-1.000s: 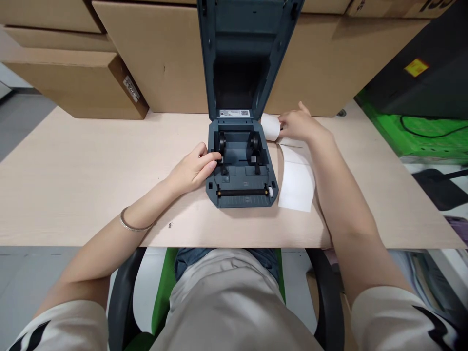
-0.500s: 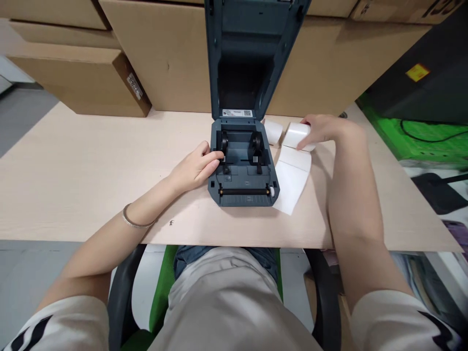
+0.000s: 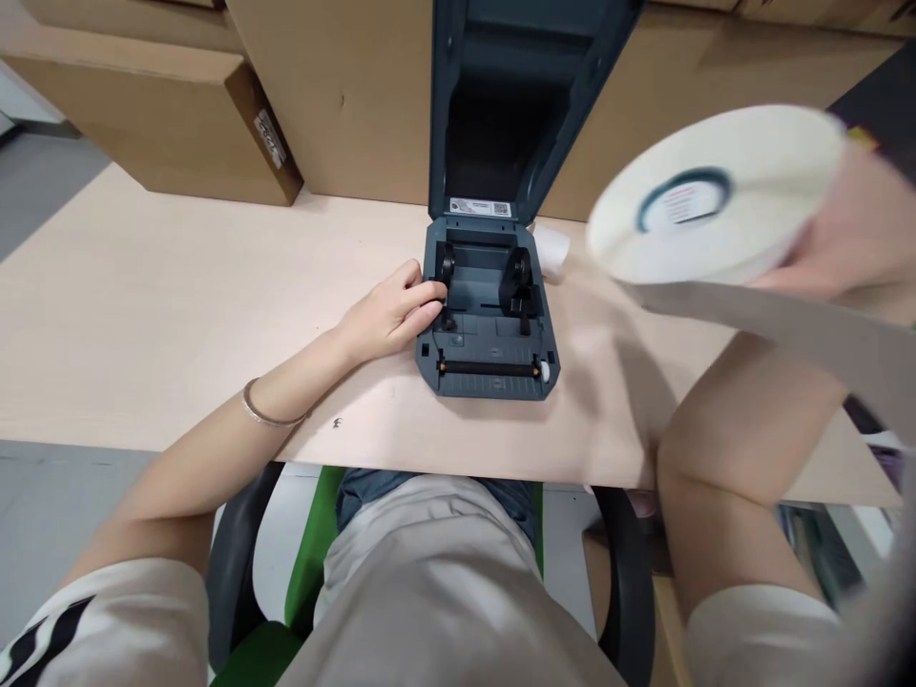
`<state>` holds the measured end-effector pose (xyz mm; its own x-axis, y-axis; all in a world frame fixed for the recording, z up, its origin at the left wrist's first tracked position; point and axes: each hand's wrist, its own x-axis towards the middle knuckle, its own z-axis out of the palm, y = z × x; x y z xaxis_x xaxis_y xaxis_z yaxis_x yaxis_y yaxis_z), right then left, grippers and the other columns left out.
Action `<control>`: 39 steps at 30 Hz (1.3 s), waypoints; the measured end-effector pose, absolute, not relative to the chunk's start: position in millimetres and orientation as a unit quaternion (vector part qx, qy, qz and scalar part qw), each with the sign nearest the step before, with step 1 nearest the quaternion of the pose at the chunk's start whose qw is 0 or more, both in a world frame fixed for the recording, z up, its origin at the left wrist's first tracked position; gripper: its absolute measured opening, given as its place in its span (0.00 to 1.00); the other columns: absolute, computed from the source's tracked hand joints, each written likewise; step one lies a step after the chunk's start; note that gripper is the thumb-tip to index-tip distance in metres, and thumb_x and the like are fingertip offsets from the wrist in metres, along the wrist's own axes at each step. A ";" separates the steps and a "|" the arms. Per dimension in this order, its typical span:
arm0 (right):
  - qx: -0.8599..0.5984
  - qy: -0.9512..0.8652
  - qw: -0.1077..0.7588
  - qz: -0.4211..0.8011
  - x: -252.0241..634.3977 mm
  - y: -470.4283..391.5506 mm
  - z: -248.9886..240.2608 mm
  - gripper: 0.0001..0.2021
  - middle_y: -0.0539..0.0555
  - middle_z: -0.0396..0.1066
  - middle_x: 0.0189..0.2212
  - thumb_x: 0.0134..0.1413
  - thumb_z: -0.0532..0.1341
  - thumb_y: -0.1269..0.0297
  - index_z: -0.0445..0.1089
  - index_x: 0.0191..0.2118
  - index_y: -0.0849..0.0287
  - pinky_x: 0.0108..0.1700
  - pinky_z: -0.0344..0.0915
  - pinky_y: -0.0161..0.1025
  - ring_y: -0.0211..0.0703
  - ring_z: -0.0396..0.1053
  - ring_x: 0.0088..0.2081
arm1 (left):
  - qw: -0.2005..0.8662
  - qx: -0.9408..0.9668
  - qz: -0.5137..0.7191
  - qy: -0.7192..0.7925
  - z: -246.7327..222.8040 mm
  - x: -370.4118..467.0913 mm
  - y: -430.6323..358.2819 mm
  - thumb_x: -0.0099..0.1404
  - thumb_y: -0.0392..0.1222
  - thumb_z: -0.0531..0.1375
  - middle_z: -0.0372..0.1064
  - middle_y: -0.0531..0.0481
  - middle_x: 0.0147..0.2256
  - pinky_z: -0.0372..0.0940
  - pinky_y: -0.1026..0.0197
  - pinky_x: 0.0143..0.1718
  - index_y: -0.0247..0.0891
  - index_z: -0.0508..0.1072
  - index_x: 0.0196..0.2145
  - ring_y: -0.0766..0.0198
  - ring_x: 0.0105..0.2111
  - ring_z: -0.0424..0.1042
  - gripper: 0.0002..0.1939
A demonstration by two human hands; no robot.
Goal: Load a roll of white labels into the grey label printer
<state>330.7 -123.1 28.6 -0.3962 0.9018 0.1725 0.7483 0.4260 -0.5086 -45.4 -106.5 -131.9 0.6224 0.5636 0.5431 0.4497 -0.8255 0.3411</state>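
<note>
The dark blue-grey label printer (image 3: 493,382) stands on the table with its lid (image 3: 515,114) raised. Inside its bay are two black roll holders (image 3: 516,279), with no roll between them. My left hand (image 3: 401,310) has its thumb and index finger on the printer's left side wall, by the left holder; the other fingers are curled. Up close to the camera, at the right, my right hand (image 3: 844,234) grips a large white label roll (image 3: 765,191), blurred by motion. Its unwound strip (image 3: 780,320) trails off to the right. The roll's core faces me.
A smaller white roll (image 3: 552,253) lies behind the printer's right edge. Cardboard boxes (image 3: 358,105) line the back of the table (image 3: 143,334), with a flat one (image 3: 164,124) at the left. Black chair armrests (image 3: 622,572) flank my body below the table edge.
My right hand has lifted the label roll off the table beside the printer, bringing it up and right, close to the camera. My left hand stays at the printer's side. The view has shifted slightly.
</note>
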 end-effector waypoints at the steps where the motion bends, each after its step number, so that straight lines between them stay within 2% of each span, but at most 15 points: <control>1: -0.451 -0.848 0.212 0.179 310.4 -121.7 23.6 0.54 0.60 0.79 0.50 0.26 0.66 0.18 0.78 0.53 0.58 0.54 0.70 0.53 0.59 0.76 0.50 | 0.083 0.897 0.337 0.274 -132.2 -45.6 -105.9 0.81 0.58 0.43 0.56 0.50 0.34 0.67 0.54 0.39 0.39 0.75 0.48 0.58 0.33 0.62 0.27; 2: -0.427 -0.862 0.219 0.165 290.8 -119.6 17.8 0.48 0.61 0.78 0.52 0.37 0.68 0.25 0.76 0.56 0.60 0.55 0.70 0.53 0.59 0.75 0.52 | 0.080 0.897 0.343 0.266 -132.5 -45.8 -105.3 0.81 0.58 0.43 0.56 0.50 0.34 0.67 0.54 0.38 0.39 0.75 0.47 0.58 0.33 0.63 0.26; 3: -0.416 -0.865 0.233 0.155 273.2 -117.0 11.3 0.42 0.62 0.77 0.54 0.43 0.69 0.35 0.75 0.58 0.62 0.55 0.70 0.52 0.58 0.75 0.53 | 0.077 0.897 0.349 0.260 -132.7 -45.9 -104.8 0.81 0.57 0.44 0.56 0.50 0.34 0.67 0.55 0.38 0.38 0.75 0.47 0.58 0.34 0.63 0.26; 5: -0.420 -0.864 0.231 0.153 247.1 -110.4 -2.2 0.39 0.62 0.76 0.57 0.45 0.71 0.49 0.72 0.62 0.63 0.57 0.70 0.49 0.56 0.74 0.55 | 0.073 0.897 0.354 0.255 -133.2 -46.0 -104.1 0.81 0.56 0.44 0.56 0.50 0.34 0.67 0.55 0.38 0.39 0.74 0.47 0.58 0.34 0.64 0.25; 7: -0.428 -0.871 0.193 0.147 234.1 -102.7 -14.8 0.38 0.61 0.75 0.58 0.44 0.71 0.55 0.72 0.63 0.61 0.58 0.70 0.50 0.56 0.73 0.56 | 0.072 0.897 0.351 0.258 -133.7 -46.1 -103.7 0.81 0.56 0.44 0.56 0.50 0.34 0.66 0.55 0.38 0.39 0.74 0.47 0.58 0.34 0.64 0.24; 9: -0.423 -0.884 0.154 0.128 230.3 -94.6 -25.8 0.36 0.60 0.77 0.57 0.43 0.71 0.55 0.74 0.61 0.60 0.64 0.67 0.55 0.59 0.73 0.56 | 0.073 0.897 0.348 0.262 -134.4 -46.2 -103.6 0.81 0.56 0.44 0.57 0.49 0.34 0.66 0.55 0.38 0.40 0.73 0.46 0.57 0.34 0.63 0.24; 11: -0.409 -0.895 0.138 0.112 230.2 -87.1 -35.5 0.36 0.59 0.78 0.55 0.41 0.70 0.53 0.75 0.59 0.60 0.71 0.57 0.62 0.61 0.73 0.57 | 0.077 0.897 0.348 0.263 -135.1 -46.2 -103.6 0.81 0.57 0.44 0.58 0.49 0.35 0.66 0.55 0.38 0.40 0.72 0.45 0.58 0.33 0.63 0.24; 14: -0.397 -0.903 0.133 0.097 229.5 -78.0 -48.8 0.35 0.57 0.79 0.55 0.43 0.69 0.50 0.75 0.59 0.58 0.76 0.46 0.66 0.62 0.74 0.58 | 0.081 0.895 0.349 0.265 -135.5 -46.3 -103.8 0.81 0.57 0.44 0.59 0.49 0.36 0.66 0.54 0.38 0.40 0.71 0.45 0.58 0.33 0.63 0.23; 21: -0.400 -0.905 0.099 0.103 225.8 -68.0 -69.0 0.33 0.55 0.82 0.49 0.46 0.68 0.45 0.78 0.56 0.56 0.76 0.42 0.69 0.63 0.76 0.55 | 0.082 0.894 0.358 0.256 -135.4 -45.3 -105.2 0.81 0.55 0.44 0.59 0.49 0.36 0.65 0.55 0.38 0.40 0.71 0.45 0.59 0.33 0.63 0.22; 26: -0.402 -0.909 0.066 0.086 227.5 -72.1 -62.9 0.36 0.61 0.78 0.56 0.50 0.67 0.43 0.75 0.61 0.58 0.76 0.36 0.72 0.69 0.70 0.63 | 0.090 0.892 0.358 0.262 -136.6 -45.3 -106.4 0.81 0.55 0.44 0.59 0.49 0.37 0.65 0.55 0.39 0.41 0.71 0.46 0.58 0.34 0.64 0.22; 29: -0.402 -0.909 0.081 0.076 227.4 -85.5 -47.1 0.31 0.62 0.77 0.57 0.57 0.64 0.44 0.76 0.60 0.57 0.74 0.44 0.71 0.68 0.70 0.62 | 0.089 0.892 0.359 0.259 -136.3 -45.4 -106.5 0.81 0.55 0.44 0.60 0.49 0.37 0.65 0.55 0.39 0.41 0.71 0.47 0.58 0.34 0.64 0.22; 31: -0.407 -0.906 0.097 0.069 226.6 -101.2 -33.1 0.25 0.61 0.79 0.54 0.61 0.62 0.45 0.78 0.56 0.55 0.68 0.57 0.65 0.64 0.73 0.58 | 0.089 0.893 0.358 0.260 -135.9 -45.4 -106.3 0.81 0.55 0.44 0.60 0.49 0.37 0.65 0.55 0.38 0.41 0.71 0.46 0.58 0.34 0.63 0.22; 33: -0.413 -0.904 0.086 0.072 225.8 -119.6 -20.8 0.21 0.58 0.81 0.49 0.66 0.58 0.47 0.81 0.53 0.52 0.59 0.67 0.56 0.59 0.76 0.51 | 0.089 0.893 0.353 0.265 -135.7 -45.1 -106.0 0.81 0.56 0.43 0.60 0.49 0.36 0.65 0.55 0.38 0.41 0.72 0.46 0.58 0.33 0.63 0.22; 36: -0.408 -0.909 0.027 0.085 225.9 -142.1 -12.3 0.19 0.52 0.83 0.41 0.71 0.54 0.51 0.82 0.51 0.45 0.46 0.69 0.47 0.50 0.76 0.41 | 0.094 0.890 0.348 0.279 -136.0 -44.4 -105.1 0.80 0.57 0.43 0.61 0.48 0.36 0.65 0.54 0.38 0.42 0.71 0.45 0.58 0.32 0.63 0.23; 39: -0.391 -0.917 0.000 0.081 226.7 -150.6 -13.3 0.18 0.48 0.83 0.39 0.73 0.53 0.54 0.82 0.49 0.41 0.40 0.67 0.43 0.45 0.75 0.36 | 0.098 0.885 0.354 0.285 -136.1 -43.7 -104.2 0.80 0.59 0.44 0.62 0.48 0.36 0.66 0.54 0.37 0.42 0.71 0.43 0.59 0.32 0.62 0.23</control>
